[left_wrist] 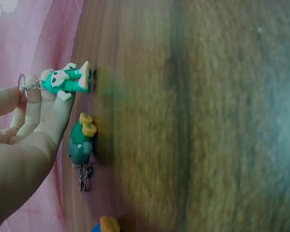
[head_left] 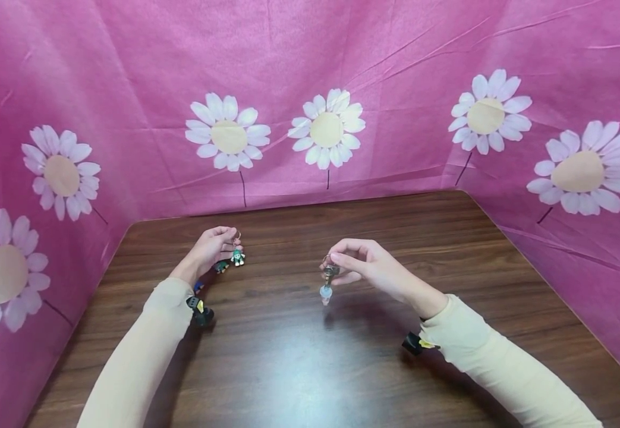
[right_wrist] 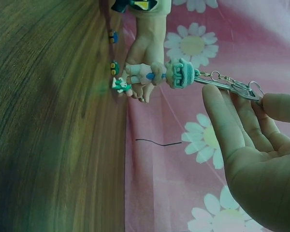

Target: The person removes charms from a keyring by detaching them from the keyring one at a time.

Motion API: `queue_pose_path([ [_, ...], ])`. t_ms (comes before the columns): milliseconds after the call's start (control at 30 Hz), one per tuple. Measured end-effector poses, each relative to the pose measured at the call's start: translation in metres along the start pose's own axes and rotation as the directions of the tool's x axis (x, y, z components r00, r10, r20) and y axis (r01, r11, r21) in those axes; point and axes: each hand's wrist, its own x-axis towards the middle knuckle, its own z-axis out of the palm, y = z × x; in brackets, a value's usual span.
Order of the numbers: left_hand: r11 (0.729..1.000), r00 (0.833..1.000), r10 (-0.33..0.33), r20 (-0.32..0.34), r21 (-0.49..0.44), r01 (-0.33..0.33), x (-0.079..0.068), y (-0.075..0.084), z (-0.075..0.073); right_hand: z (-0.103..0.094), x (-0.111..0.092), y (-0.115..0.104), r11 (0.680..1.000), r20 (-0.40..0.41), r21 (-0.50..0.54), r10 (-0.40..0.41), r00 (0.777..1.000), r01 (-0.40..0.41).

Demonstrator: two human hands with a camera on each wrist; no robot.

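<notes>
Near the table's far left, my left hand (head_left: 210, 249) pinches the metal ring of a keychain with a small green-and-white figure (head_left: 237, 257) dangling from it. In the left wrist view, a second keychain with a green figure with orange feet (left_wrist: 81, 140) lies on the table under that hand. Part of a blue figure with orange feet (left_wrist: 97, 227) shows beside it, mostly out of frame. My right hand (head_left: 374, 267), over the middle of the table, grips another ring between thumb and finger. From it hang a metal key (right_wrist: 213, 83) and a figure in a pale blue hat (right_wrist: 182, 73).
The dark wooden table (head_left: 374, 368) is bordered at the back and sides by a pink cloth (head_left: 395, 47) printed with white daisies. Black wrist cameras (head_left: 412, 343) sit under both cream sleeves (head_left: 497, 351).
</notes>
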Motion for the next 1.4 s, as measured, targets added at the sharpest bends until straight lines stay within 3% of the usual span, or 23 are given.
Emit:
queue_pose_path([
  [167, 0.998, 0.998, 0.009, -0.070, 0.058, -0.005, 0.001, -0.002, -0.002, 0.000, 0.002, 0.000, 1.000, 0.008, -0.008, 0.004, 1.000, -0.004],
  [333, 0.969, 0.981, 0.059, -0.186, 0.245, -0.012, -0.003, 0.000, -0.010, 0.001, 0.002, 0.000, 1.000, 0.011, -0.021, 0.012, 1.000, -0.011],
  [433, 0.905, 0.973, 0.087, -0.215, 0.425, 0.013, -0.006, 0.000, -0.018, 0.001, 0.002, 0.000, 1.000, 0.011, -0.018, 0.014, 1.000, -0.013],
  [533, 0.822, 0.963, 0.121, -0.240, 0.569, 0.039, -0.008, 0.000, -0.028, 0.001, 0.003, 0.000, 1.000, 0.016, -0.008, 0.013, 1.000, -0.013],
  [700, 0.723, 0.954, 0.146, -0.263, 0.687, 0.079, -0.014, 0.000, -0.037, 0.001, 0.005, 0.000, 1.000, 0.015, -0.005, 0.017, 1.000, -0.017],
  [933, 0.647, 0.954, 0.164, -0.250, 0.758, 0.087, -0.017, -0.004, -0.036, 0.000, 0.005, -0.001, 1.000, 0.017, -0.003, 0.021, 1.000, -0.021],
  [1267, 0.678, 0.957, 0.140, -0.253, 0.729, 0.094, -0.023, -0.002, -0.031, 0.002, 0.008, -0.006, 0.999, -0.005, 0.021, 0.026, 1.000, -0.026],
  [1400, 0.713, 0.956, 0.130, -0.264, 0.695, 0.095, -0.025, -0.003, -0.032, 0.006, 0.017, -0.005, 0.997, -0.009, 0.068, 0.022, 1.000, -0.022],
])
